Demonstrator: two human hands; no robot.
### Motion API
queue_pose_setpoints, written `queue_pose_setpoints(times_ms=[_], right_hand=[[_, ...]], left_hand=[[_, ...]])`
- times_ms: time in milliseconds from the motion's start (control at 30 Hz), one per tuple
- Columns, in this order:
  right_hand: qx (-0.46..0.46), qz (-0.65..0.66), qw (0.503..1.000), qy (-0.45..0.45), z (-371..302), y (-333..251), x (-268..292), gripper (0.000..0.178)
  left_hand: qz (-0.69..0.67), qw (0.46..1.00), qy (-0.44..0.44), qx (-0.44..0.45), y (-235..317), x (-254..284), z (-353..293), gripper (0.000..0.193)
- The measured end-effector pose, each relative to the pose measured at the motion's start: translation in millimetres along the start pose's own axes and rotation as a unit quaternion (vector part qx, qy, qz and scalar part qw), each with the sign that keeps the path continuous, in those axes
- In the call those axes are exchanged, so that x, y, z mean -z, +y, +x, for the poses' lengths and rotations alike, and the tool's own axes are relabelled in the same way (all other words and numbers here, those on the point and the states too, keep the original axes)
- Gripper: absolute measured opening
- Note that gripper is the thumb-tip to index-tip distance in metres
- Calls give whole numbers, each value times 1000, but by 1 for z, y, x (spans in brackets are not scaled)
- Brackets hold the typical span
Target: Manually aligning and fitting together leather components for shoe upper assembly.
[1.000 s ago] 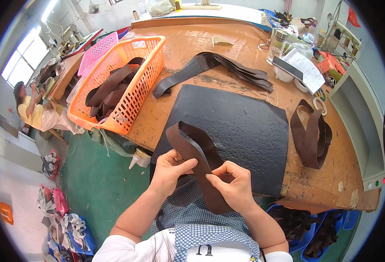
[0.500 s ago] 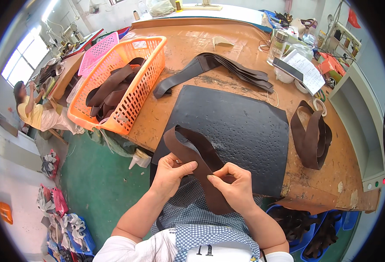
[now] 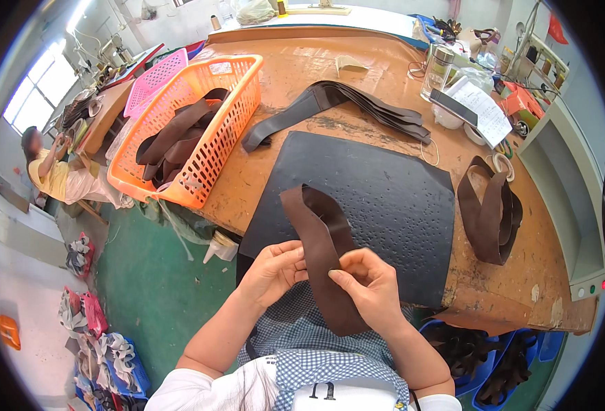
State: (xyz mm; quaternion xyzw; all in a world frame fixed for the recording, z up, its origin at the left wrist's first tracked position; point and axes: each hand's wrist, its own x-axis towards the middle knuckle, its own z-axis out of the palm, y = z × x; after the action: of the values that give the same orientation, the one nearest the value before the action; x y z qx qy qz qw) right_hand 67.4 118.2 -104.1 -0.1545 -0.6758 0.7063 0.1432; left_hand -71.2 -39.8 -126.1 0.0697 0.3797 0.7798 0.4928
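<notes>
A looped strap of dark brown, leather-like material [image 3: 323, 250] is held up over the near edge of a black pitted mat [image 3: 391, 185]. At the strap's left edge, my left hand [image 3: 273, 275] is closed, thumb and fingers together, with some fingertips hidden behind the strap. My right hand [image 3: 369, 284] pinches the strap's right side, thumb on its front face and fingers curled. The top of the loop stands above both hands, while its lower end hangs towards my checked apron [image 3: 282, 329].
An orange basket [image 3: 210, 164] of brown straps stands left on the brown table [image 3: 295, 58]. Layered dark strips [image 3: 330, 96] lie beyond the mat, a looped strap [image 3: 484, 219] to its right. A phone [image 3: 453, 106] lies far right. A seated person [image 3: 55, 164] is at far left.
The top of the strap loop has shifted right and slightly up. My left thumb has slid from the strap's face to its left edge. My right hand keeps its pinch.
</notes>
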Motion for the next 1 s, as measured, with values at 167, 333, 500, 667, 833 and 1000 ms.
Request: queue_pose_setpoints(times_ms=[167,333,500,667,833,1000], right_hand=[[17,-15,1000,0,-3,-7,-3,35],[-2,-13,1000,-24,-3,-7,-2,42],[-3,-33,999,-25,-3,-6,-3,42],[-7,-47,998,-36,-4,-8,-5,42],[7,-70,997,-31,-3,-7,-5,46],[22,-90,995,-28,-2,-7,-5,49]], left_hand=[[16,999,35,19,-6,10,-2,29],[5,1000,-2,-13,-3,0,-5,26],[-24,999,-24,-3,1,14,-1,27],[25,998,42,39,-6,17,-2,26],[76,995,45,44,-5,5,-6,28],[34,999,21,-3,-2,-6,-9,26]])
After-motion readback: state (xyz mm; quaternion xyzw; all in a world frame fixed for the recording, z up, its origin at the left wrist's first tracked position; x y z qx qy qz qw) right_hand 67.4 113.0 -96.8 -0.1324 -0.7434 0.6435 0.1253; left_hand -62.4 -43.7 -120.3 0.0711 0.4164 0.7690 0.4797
